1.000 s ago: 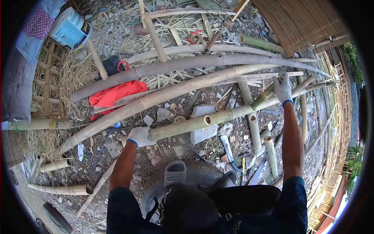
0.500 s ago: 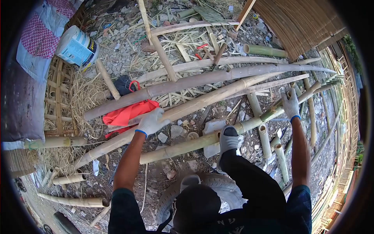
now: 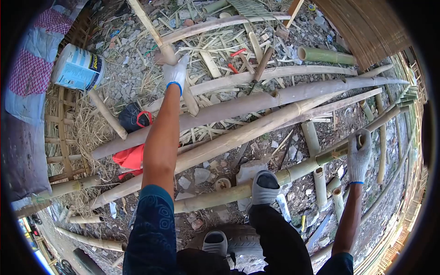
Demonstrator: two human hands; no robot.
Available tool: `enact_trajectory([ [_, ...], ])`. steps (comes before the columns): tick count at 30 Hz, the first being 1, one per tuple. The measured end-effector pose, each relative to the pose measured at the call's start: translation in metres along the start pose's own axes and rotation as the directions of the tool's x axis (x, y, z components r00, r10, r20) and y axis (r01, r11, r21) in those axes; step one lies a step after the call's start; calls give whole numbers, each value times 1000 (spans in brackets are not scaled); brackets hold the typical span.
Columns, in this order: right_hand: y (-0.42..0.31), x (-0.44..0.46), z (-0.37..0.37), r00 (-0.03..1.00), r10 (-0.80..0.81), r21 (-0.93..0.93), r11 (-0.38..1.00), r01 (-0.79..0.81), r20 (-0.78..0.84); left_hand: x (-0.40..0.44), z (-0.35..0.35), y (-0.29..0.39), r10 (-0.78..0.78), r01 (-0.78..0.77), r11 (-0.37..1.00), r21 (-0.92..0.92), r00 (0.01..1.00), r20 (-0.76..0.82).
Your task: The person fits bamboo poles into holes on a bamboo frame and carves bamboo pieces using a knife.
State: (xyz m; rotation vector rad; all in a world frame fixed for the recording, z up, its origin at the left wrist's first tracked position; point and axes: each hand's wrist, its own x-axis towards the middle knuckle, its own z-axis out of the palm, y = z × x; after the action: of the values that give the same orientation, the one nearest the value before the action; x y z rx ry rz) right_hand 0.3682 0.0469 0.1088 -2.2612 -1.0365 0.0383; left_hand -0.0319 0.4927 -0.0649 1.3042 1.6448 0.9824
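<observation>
My left hand (image 3: 175,73), in a white glove, reaches over the upright wooden pole (image 3: 149,25) at the upper left. Its visible fingers are stretched out; whether they touch the pole I cannot tell. The long green bamboo pole (image 3: 293,172) runs diagonally in front of me, with my slippered foot (image 3: 266,187) on it. At its right part my gloved right hand (image 3: 360,156) is closed, and a small round end shows between the fingers. What that is, I cannot make out. Thick bamboo poles (image 3: 233,126) lie beyond, and red cloth (image 3: 129,158) shows under one.
A white and blue bucket (image 3: 79,68) stands at the left. A black bag (image 3: 134,118) lies near the poles. Short bamboo pieces (image 3: 326,56) and shavings litter the rubble. A tool with a yellow part (image 3: 303,223) lies by my foot. My other slipper (image 3: 215,242) is near a tyre (image 3: 245,236).
My left hand has moved up and away from the bamboo by the red cloth to the upright pole. My right hand stays by the right part of the green bamboo. The view has shifted.
</observation>
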Motion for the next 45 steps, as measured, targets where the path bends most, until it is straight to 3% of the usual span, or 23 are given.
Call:
enact_trajectory([
  [1, 3, 0, 2, 999, -45, 24, 999, 45, -13, 8, 4, -7, 129, -129, 992, 13, 990, -50],
  [4, 6, 0, 2, 998, -55, 34, 998, 55, -5, -6, -50, -1, -139, 167, 957, -237, 982, 129],
  [5, 5, -1, 1, 1000, 8, 24, 1000, -8, -3, -10, -56, -8, -91, 112, 930, -350, 993, 77],
  [8, 5, -1, -3, 1000, -8, -93, 996, 8, 0, -22, -21, 3, -30, -12, 960, -281, 989, -145],
  [9, 7, -1, -2, 1000, -23, -49, 999, 23, 2, -50, 3, 24, 328, -331, 944, 7, 932, -157],
  [10, 6, -2, 1, 1000, -22, -26, 999, 22, -10, -70, 2, 39, 384, -388, 921, -22, 917, -104],
  [12, 2, -1, 5, 999, -32, 22, 999, 32, -34, -76, -30, 41, 174, -177, 983, 53, 983, 57],
  [14, 4, 0, 2, 998, -62, 7, 998, 62, -19, -46, -59, 20, -52, 53, 934, -354, 999, 13],
  [15, 3, 2, 2, 997, -71, -7, 997, 71, -15, -69, -53, 51, 77, -101, 962, -253, 992, -105],
  [18, 4, 3, 3, 999, -30, 2, 1000, 30, 17, -90, -31, 68, 460, -455, 881, 134, 888, -13],
  [19, 8, 2, 3, 999, -50, -3, 999, 50, 12, -107, -52, 92, 301, -300, 954, -27, 949, 93],
  [22, 10, -5, -3, 999, -43, 19, 999, 42, 11, -91, -61, 76, 85, -119, 936, -330, 990, -115],
  [23, 6, -6, -4, 1000, -23, 16, 1000, 23, 7, -99, -41, 67, 366, -372, 920, -126, 928, -70],
  [24, 3, -6, -6, 1000, -9, 6, 1000, 9, 15, -116, -40, 75, 491, -496, 859, 125, 869, 64],
  [26, 4, -7, -8, 1000, -17, -18, 1000, 18, 15, -115, -68, 78, 223, -210, 964, -164, 973, 63],
  [27, 6, -4, -8, 1000, -29, -31, 999, 29, 2, -110, -77, 81, 82, -84, 926, -368, 996, -22],
  [30, 6, -9, -5, 999, -34, -10, 999, 34, 17, -139, -42, 83, 298, -299, 952, -64, 954, -21],
  [34, -12, -1, -1, 998, 34, -11, 999, -34, 44, -161, -44, 77, 443, -443, 895, -61, 896, -9],
  [35, -16, 1, 3, 999, -3, -11, 1000, 4, 52, -162, -47, 75, 398, -396, 917, -37, 909, 125],
  [37, -9, 2, 10, 993, -115, -69, 991, 117, 40, -121, -84, 36, 57, -57, 922, -383, 998, -11],
  [39, -5, 10, 7, 989, -147, -90, 985, 147, -1, -121, -81, 57, -55, -19, 893, -450, 987, -150],
  [43, -9, 9, 12, 995, -90, -91, 991, 93, 37, -174, -48, 85, 521, -519, 853, -46, 851, 61],
  [45, -2, 10, 11, 991, -135, -70, 988, 136, 11, -148, -86, 82, 235, -238, 931, -276, 971, -44],
])
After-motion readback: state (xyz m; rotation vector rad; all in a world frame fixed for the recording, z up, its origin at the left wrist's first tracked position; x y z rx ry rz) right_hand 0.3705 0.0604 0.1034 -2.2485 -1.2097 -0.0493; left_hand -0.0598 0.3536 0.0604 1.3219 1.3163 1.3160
